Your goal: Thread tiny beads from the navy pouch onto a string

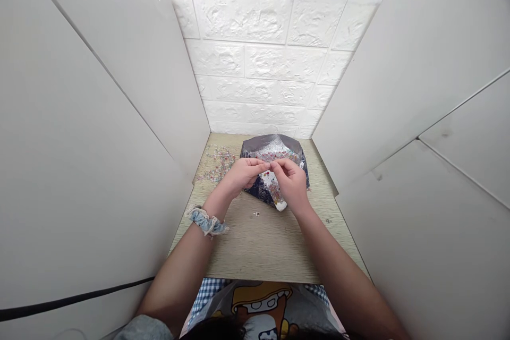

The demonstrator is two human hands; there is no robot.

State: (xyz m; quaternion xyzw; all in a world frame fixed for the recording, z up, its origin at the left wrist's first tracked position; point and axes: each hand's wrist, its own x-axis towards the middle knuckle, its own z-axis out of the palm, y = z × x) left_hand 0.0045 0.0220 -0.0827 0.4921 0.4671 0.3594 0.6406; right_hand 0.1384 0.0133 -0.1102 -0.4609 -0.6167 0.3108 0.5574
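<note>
Both hands meet over the middle of the wooden table (258, 244), fingertips pinched together. The left hand (244, 172) and the right hand (292, 183) seem to pinch something very small between them, perhaps a bead or a thread, but it is too tiny to make out, so what they grasp cannot be told. Directly beneath and behind the hands, toward 12 o'clock, lies a dark, shiny bag (274, 151), opened out, with a heap of small multicoloured beads (274, 156) inside it. A white piece (280, 205) sticks out at the bag's near edge, just below the right hand. At about 10 o'clock from the hands, a loose string of beads (218, 163) lies on the table. Two stray beads (256, 214) rest on the bare wood near the wrists. The left wrist wears a light blue scrunchie (206, 221). White panels (99, 143) wall in the table on both sides, with a white brick-pattern wall (263, 58) at the back. No brand, label or writing can be read on the bag or anywhere else.
</note>
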